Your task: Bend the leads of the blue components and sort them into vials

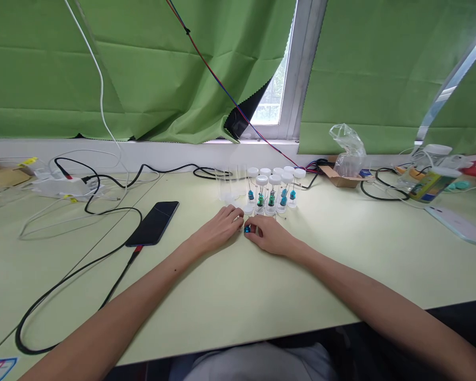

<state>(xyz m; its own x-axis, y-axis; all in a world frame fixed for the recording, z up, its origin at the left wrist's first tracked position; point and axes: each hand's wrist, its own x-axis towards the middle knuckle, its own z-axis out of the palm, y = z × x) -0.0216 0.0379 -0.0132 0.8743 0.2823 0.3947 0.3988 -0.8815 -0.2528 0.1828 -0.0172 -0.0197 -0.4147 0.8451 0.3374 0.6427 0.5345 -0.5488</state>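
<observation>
Blue and glossy, a small part (247,229) is pinched between thumb and fingers of the right hand (270,234), just in front of the white-capped tubes (272,197). Curled beside it, the left hand (223,226) may or may not grip something; I cannot tell. Left of the tubes, a black phone (154,224) lies on the worktop (230,301).

2 hands (224,228) (270,234), 2 phones (154,225) (458,225)

A dark phone (153,224) lies attached to a black cable (133,257).
</observation>
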